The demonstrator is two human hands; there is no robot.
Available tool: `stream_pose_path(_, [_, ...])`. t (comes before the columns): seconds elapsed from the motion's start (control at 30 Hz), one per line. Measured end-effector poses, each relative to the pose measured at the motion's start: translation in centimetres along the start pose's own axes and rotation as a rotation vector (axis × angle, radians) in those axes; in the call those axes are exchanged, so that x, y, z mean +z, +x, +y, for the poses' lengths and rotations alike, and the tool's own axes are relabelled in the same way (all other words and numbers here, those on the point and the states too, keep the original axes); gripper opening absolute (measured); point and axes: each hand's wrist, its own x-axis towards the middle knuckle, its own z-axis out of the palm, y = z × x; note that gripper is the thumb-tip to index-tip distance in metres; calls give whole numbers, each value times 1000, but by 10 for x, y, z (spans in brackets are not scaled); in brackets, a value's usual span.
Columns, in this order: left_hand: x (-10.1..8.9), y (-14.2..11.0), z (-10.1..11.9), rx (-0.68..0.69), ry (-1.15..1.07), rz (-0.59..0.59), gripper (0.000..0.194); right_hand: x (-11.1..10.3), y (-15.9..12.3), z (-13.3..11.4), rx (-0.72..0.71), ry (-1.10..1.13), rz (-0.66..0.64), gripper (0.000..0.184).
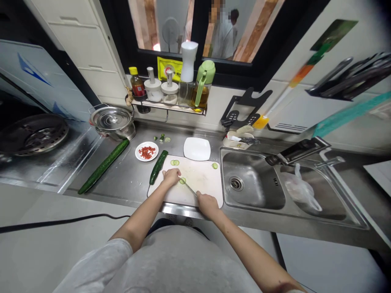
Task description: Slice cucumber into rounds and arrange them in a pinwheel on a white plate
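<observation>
- Head view, nearest first: right hand (208, 203) clamped round the handle of a knife (190, 188). Blade angles up and left; likely a grip for steering the edge from one side.
- Left hand (171, 178): fingers bent, down at board level, tips right by the knife tip. Probably there to steady the work. Palm side hidden, so can't tell if it's gripping anything.
- Cucumber slice (182, 180): at the blade's tip end, just right of the left fingers.
- Cutting board (203, 189): set square in front of the torso, long side along the counter edge. Puts both hands over one surface.
- Cucumber piece (159, 167): lies along the board's left edge, beside the left forearm. Reads as parked out of the blade's way but in reach. Can't tell if it sits fully on the board.
- Sink (247, 195): directly right of the board; handy for rinsing.
- More slices: a small group (175, 162) at far left of the board, another (215, 166) near the far right corner. Middle has working room.
- Long cucumber (105, 166): on the steel counter, well left, diagonal, off the board.
- Round plate (137, 151): holds chopped red bits (147, 152), presumably to keep them separate.
- Square plate (197, 148): white, against the board's far edge, within easy reach.
- Green offcuts (161, 138): beyond the plates, likely pushed aside as scrap.
</observation>
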Motion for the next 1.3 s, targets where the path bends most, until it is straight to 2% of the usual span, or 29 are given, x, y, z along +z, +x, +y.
stream_pose_path(0.2, [0, 0, -1, 6, -14, 4, 17, -1, -3, 2, 9, 11, -22, 36])
stream_pose_path(0.83, [-1, -4, 0, 23, 23, -1, 16, 21, -11, 15, 66, 44, -14, 30])
stream_pose_path(1.03, [9, -18, 5, 88, 122, 77, 21, 29, -15, 30, 54, 170, 35, 27])
stream_pose_path(1.17, [14, -26, 12, 101, 125, 118, 16, 31, -15, 39, 147, 248, 105, 30])
stream_pose_path(1.3, [13, -30, 21, 86, 78, 119, 11, 29, -13, 42, 201, 238, 121, 29])
